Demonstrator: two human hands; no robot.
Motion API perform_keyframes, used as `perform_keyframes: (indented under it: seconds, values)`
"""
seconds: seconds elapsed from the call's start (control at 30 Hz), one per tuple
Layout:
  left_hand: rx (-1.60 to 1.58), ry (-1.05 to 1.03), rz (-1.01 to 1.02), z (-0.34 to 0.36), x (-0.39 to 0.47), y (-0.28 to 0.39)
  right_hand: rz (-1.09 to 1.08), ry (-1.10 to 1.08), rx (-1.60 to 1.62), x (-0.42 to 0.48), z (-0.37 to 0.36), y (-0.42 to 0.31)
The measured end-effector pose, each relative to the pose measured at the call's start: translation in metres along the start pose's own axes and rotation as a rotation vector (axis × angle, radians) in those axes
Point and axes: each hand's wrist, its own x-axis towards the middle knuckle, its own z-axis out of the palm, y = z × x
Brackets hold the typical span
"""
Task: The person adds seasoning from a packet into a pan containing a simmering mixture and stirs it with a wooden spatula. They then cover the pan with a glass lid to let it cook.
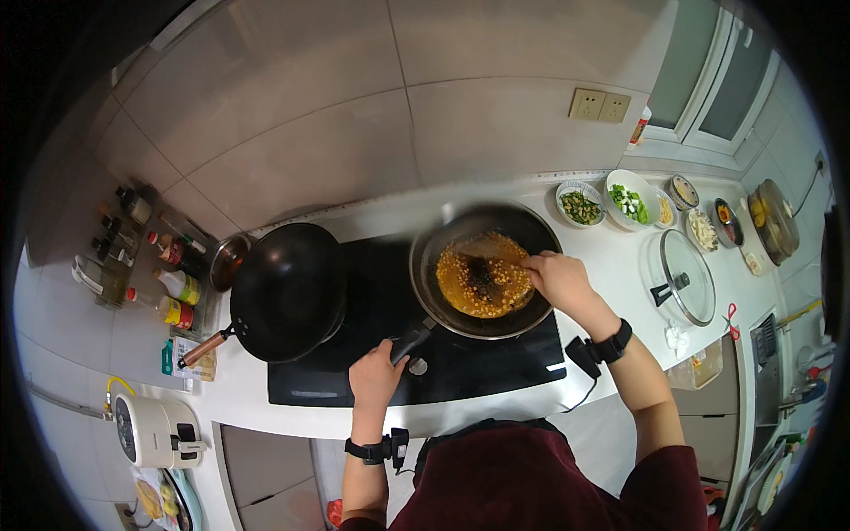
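On the black cooktop stands a frying pan. My left hand grips the black pan handle. Over the pan's right side is my right hand, its fingers closed on a brown spatula that reaches into the food. That spatula is blurred and partly lost against the sauce. Yellow-brown sauce with many small pale bits covers the pan's bottom, and a dark clump lies in its middle. Steam or motion blur softens the far left rim.
To the left sits a black wok with a wooden handle; beyond it are seasoning bottles. A bowl of chopped greens, a white bowl, a glass lid and red scissors are on the right. An air fryer stands lower left.
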Motion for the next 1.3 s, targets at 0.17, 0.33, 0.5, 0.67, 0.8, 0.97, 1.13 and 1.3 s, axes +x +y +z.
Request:
perform_keyframes:
  seconds: [0.17, 0.33, 0.5, 0.67, 0.8, 0.97, 1.13, 1.3]
  values:
    - [0.009, 0.019, 0.002, 0.000, -0.001, 0.000, 0.020, -0.078, -0.067, 0.020, 0.014, 0.000]
    - [-0.004, 0.011, -0.001, 0.000, 0.000, 0.002, -0.053, -0.122, -0.079, -0.011, -0.017, 0.010]
    - [-0.008, 0.005, -0.013, 0.002, -0.003, -0.001, -0.031, -0.160, -0.061, -0.046, -0.079, 0.018]
    - [-0.008, -0.001, -0.023, 0.002, -0.002, -0.001, -0.007, -0.251, -0.163, -0.060, -0.084, 0.025]
    - [0.003, 0.013, 0.014, 0.001, 0.001, 0.001, -0.003, -0.142, -0.154, -0.046, -0.042, 0.027]
    - [-0.011, 0.014, 0.004, 0.000, 0.002, 0.001, -0.011, -0.057, -0.008, -0.031, -0.054, 0.031]
    - [-0.004, -0.008, -0.022, 0.000, 0.000, 0.000, 0.032, -0.207, -0.110, -0.039, -0.087, 0.064]
    - [0.007, -0.004, -0.020, 0.000, -0.001, 0.001, -0.003, -0.211, -0.118, -0.040, -0.066, 0.058]
